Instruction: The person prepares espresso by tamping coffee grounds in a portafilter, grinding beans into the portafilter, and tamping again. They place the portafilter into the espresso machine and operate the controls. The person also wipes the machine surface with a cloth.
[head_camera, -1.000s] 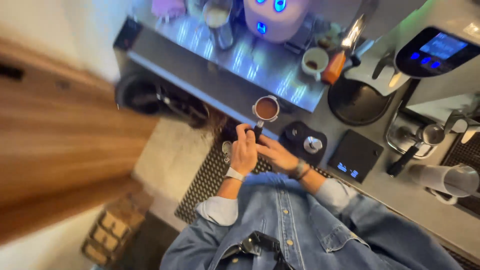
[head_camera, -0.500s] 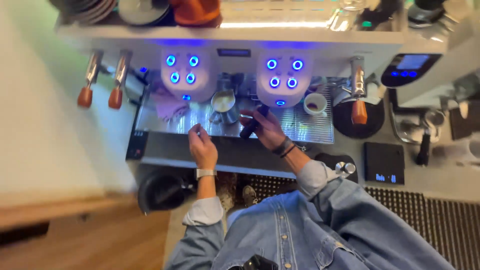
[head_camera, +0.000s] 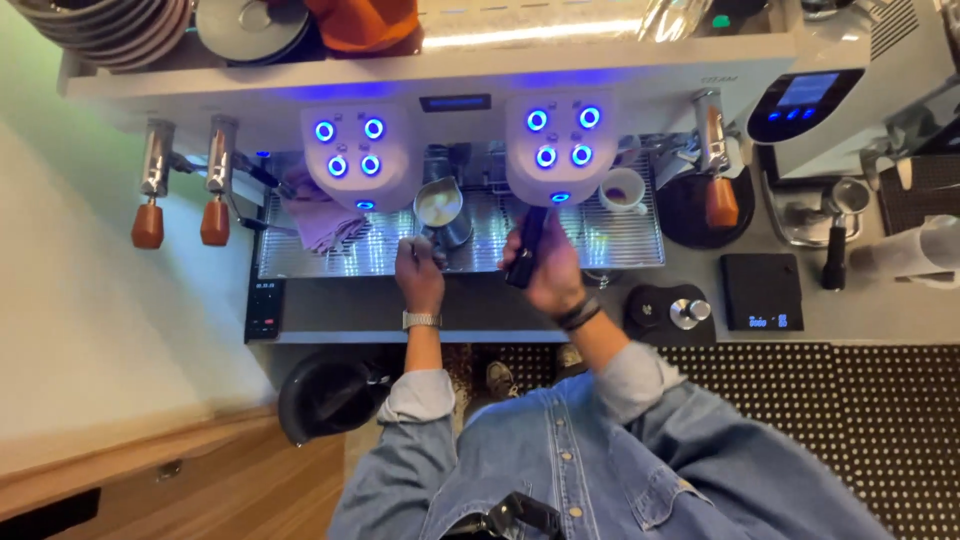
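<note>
Your right hand (head_camera: 552, 272) is wrapped around the black handle (head_camera: 525, 250) of the coffee holder, fingers closed tight on the grip, and the handle points out from under the right brewing head (head_camera: 560, 145) with its ring of blue lights. The metal basket end is tucked under that head, so I can't see how it sits. Your left hand (head_camera: 418, 272) rests at the front of the steel drip tray (head_camera: 320, 262), fingers curled in by the handle of the small milk jug (head_camera: 440, 208); whether they actually pinch that handle, I can't tell from here.

That coffee holder looks like a solid lump of metal on a stiff handle, front-heavy I'd judge, so a full fist well up the grip, as you have it, seems the sound hold. The jug is steel, smooth, probably slick if wet, with pale liquid inside, so it wants to stay level and be taken by its handle.

A white cup (head_camera: 622, 190) sits on the tray just right of the brewing head. A crumpled purple cloth (head_camera: 318, 215) lies under the left head. Over on the counter, a tamper (head_camera: 685, 312) sits on its round mat beside a black scale (head_camera: 762, 290).
</note>
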